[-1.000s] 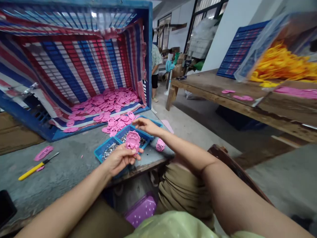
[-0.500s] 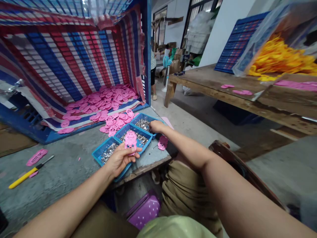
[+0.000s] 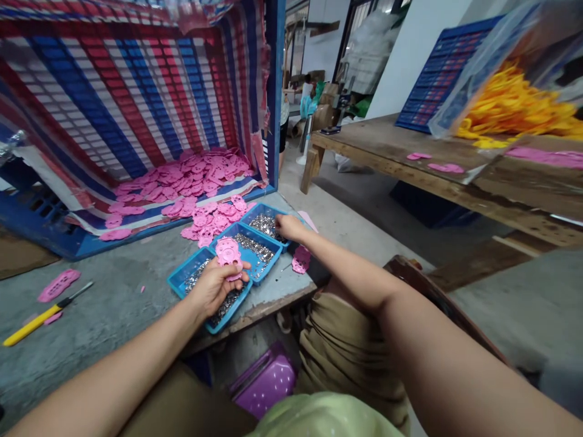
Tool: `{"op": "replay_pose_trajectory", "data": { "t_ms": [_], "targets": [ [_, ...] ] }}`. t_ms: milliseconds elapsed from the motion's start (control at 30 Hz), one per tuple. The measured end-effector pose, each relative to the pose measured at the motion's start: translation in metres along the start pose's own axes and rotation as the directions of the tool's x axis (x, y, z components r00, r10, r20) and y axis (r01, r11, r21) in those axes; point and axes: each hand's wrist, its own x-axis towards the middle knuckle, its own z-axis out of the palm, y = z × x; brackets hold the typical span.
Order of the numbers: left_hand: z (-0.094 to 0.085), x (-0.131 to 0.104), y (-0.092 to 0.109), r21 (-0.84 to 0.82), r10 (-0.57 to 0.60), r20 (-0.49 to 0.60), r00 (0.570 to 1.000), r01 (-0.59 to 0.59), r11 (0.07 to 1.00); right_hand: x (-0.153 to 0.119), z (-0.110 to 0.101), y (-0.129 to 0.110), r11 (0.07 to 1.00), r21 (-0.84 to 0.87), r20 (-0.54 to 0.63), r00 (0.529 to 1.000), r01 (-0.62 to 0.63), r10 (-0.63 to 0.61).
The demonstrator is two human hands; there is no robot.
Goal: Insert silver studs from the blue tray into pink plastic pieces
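Not much changed from half a second back: right hand [image 3: 288,227] is still dipped in the far tray [image 3: 266,223], fingers curled, can't tell if it's got anything. Left hand [image 3: 214,285] still pinches one pink piece [image 3: 228,254] over three blue trays of metal bits, one loose piece [image 3: 301,260] beside them.

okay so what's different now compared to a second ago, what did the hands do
The right hand moved forward and down from above the middle blue tray into the far blue tray, its fingers now on the small metal pieces there. The left hand kept its grip on the pink plastic piece. The pink pile and yellow-handled tool stayed put.
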Motion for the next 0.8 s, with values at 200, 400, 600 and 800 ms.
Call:
{"op": "replay_pose_trajectory", "data": {
  "t_ms": [200,400,600,800],
  "targets": [
    [-0.0052,-0.0017,0.0057,-0.014,0.031,0.010,0.999,-0.031,0.999,-0.0012,-0.0006,0.0017,1.000,0.021,0.002,1.000,0.003,-0.003],
    [-0.0092,-0.0020,0.0085,-0.041,0.022,0.022,1.000,-0.021,0.999,0.0016,0.0025,0.0080,0.999,0.039,-0.002,1.000,0.022,-0.022],
    [-0.0108,-0.0007,0.0056,-0.061,0.013,0.005,1.000,-0.012,0.998,0.0026,0.0057,0.0097,0.998,0.068,-0.030,0.999,0.014,-0.012],
    [-0.0057,-0.0030,0.0080,-0.058,0.012,-0.039,0.999,-0.015,0.998,0.0006,0.0030,0.0086,0.994,0.108,-0.052,0.999,0.016,-0.011]
  ]
}}
